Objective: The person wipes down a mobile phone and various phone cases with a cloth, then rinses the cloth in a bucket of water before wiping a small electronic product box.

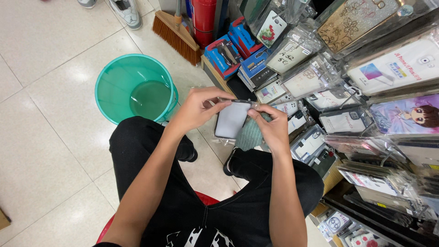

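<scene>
Black trousers and a black printed shirt fill the bottom of my view, with a sliver of red stool showing between the knees. From there my two forearms reach up to a phone case in a clear plastic sleeve, held over the gap between my knees and in front of the display rack. My left hand grips its top left corner, thumb and fingers pinched on the edge. My right hand clasps the right side of the case and also holds a greenish cloth bunched against the lower right of it; the cloth touches the sleeve.

Left of my hands, a teal plastic bucket with a little water in it stands on the pale tiled floor. Beyond it, a broom rests bristles-down near a red cylinder. Packaged phone cases crowd the rack on the right, overlapping one another.
</scene>
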